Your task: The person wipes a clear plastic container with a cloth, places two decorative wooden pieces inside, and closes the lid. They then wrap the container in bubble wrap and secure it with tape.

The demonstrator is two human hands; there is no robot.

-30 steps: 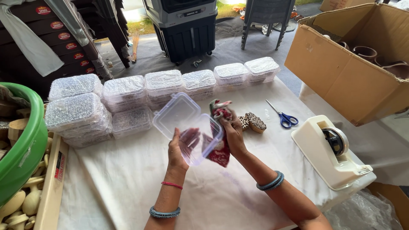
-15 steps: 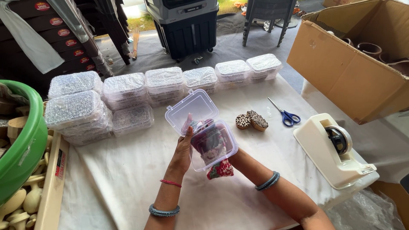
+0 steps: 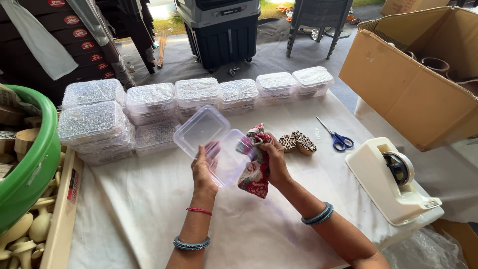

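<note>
My left hand (image 3: 204, 168) holds a clear plastic box (image 3: 226, 154) above the table, its hinged lid (image 3: 201, 130) swung open toward the far left. My right hand (image 3: 275, 160) grips a red floral cloth (image 3: 255, 172) and presses it against the box's open right side. Part of the cloth hangs below the box. Two carved wooden blocks (image 3: 299, 143) lie on the white tablecloth (image 3: 249, 224) just right of my right hand.
Rows of filled, closed clear boxes (image 3: 149, 107) line the far side of the table. Blue scissors (image 3: 338, 137) and a white tape dispenser (image 3: 393, 179) lie to the right. A green tub (image 3: 30, 164) stands at left, a cardboard box (image 3: 418, 79) at far right.
The box has tipped so its lid points left. The cloth, earlier inside the box, now sits at its right side in my right hand.
</note>
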